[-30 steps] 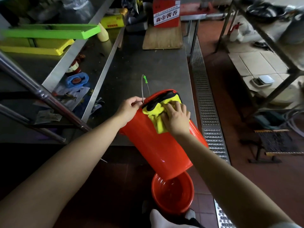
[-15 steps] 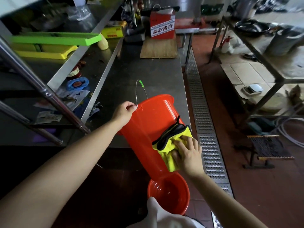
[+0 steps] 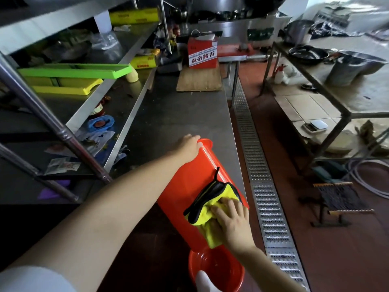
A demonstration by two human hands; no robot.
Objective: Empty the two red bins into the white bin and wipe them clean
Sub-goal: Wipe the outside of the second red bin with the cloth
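Note:
A red bin [image 3: 189, 186] leans tilted against the front edge of the steel counter, its rim pointing away from me. My left hand [image 3: 188, 147] grips that rim at the far end. My right hand [image 3: 230, 220] presses a yellow cloth with black trim [image 3: 208, 204] flat against the bin's outer wall near its base. A second red bin [image 3: 216, 268] stands upright on the floor just below. No white bin shows in this view.
The steel counter [image 3: 179, 114] carries a wooden board [image 3: 199, 80] and a red carton [image 3: 202, 53] at its far end. Cluttered shelves [image 3: 117, 98] stand on the left. A metal drain grate [image 3: 259, 165] runs along the floor on the right, beside a metal-framed table [image 3: 345, 112].
My right hand slid the cloth from the bin's rim down its outer wall toward the base. My left hand kept hold of the rim. The view tilted up.

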